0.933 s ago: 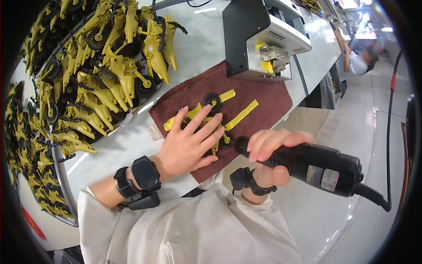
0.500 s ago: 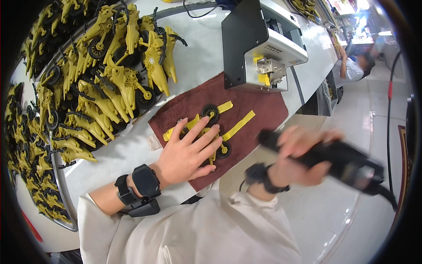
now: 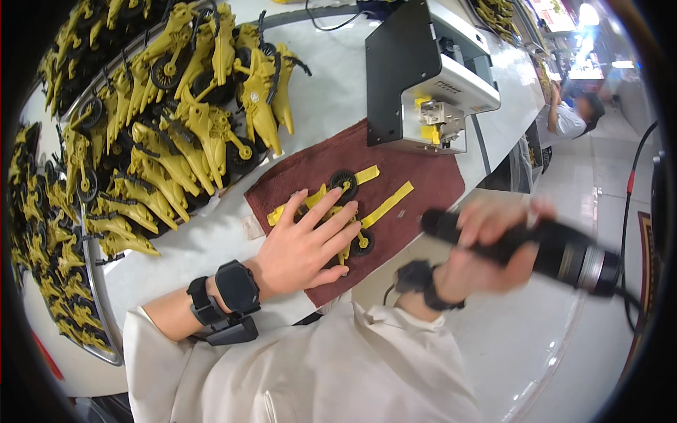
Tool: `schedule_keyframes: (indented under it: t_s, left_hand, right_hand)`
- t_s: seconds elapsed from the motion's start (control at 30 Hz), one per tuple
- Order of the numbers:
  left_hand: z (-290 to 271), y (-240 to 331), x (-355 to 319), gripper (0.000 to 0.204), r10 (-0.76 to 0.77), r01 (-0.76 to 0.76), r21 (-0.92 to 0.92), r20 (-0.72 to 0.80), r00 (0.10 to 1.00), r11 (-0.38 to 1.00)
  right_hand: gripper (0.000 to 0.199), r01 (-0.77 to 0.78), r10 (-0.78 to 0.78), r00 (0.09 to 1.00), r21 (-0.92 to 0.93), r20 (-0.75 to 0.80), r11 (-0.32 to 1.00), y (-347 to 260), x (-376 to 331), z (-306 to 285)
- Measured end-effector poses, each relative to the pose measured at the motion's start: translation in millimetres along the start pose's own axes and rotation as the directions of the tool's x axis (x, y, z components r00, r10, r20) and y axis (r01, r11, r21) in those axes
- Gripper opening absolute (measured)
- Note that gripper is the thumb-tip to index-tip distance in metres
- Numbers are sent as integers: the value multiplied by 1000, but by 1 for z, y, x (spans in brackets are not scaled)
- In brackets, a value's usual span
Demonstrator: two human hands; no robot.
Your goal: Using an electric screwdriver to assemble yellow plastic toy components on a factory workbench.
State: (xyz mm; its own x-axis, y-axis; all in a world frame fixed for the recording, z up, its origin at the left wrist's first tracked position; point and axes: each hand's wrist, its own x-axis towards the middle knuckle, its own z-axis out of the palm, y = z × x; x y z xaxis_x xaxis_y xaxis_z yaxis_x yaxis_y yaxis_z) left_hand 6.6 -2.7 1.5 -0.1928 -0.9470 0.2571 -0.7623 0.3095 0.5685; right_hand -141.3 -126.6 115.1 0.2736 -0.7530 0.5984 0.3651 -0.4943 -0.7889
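Observation:
My left hand [image 3: 300, 243] lies with fingers spread over a yellow toy motorcycle part [image 3: 275, 216] on a maroon cloth [image 3: 437, 173], hiding much of it. A black spoked wheel [image 3: 343, 184] shows beyond the fingertips, and a second black wheel [image 3: 362, 242] beside them. Two flat yellow strips [image 3: 387, 204] stretch away from the part across the cloth. Off the cloth's right edge, my right hand [image 3: 490, 243] is closed around a black corded power screwdriver [image 3: 564, 257]. The tool lies roughly level, its narrower end toward the cloth; the hand is somewhat blurred.
Many yellow toy bodies with black handlebars and wheels [image 3: 166, 155] are heaped in trays on the left. A black-and-white machine [image 3: 430, 84] stands at the cloth's far edge. A black cable [image 3: 624, 233] hangs at right. Another person [image 3: 571, 116] sits at the far right.
My right hand has turned the screwdriver slightly, so its cord end sits a little higher. A small grey mark now shows on the cloth. My left hand stays on the toy part.

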Motion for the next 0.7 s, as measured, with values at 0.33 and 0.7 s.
schedule_keyframes:
  t_s: [0.33,0.7]
  left_hand:
    - [4,-2,-1,65,5,-6,-9,-27,1000,1000]
    - [4,1,-2,61,22,-21,5,-58,998,1000]
  right_hand:
    - [56,38,-53,991,119,126,992,-12,-72,13]
    - [58,-89,43,944,125,328,988,0,-77,9]
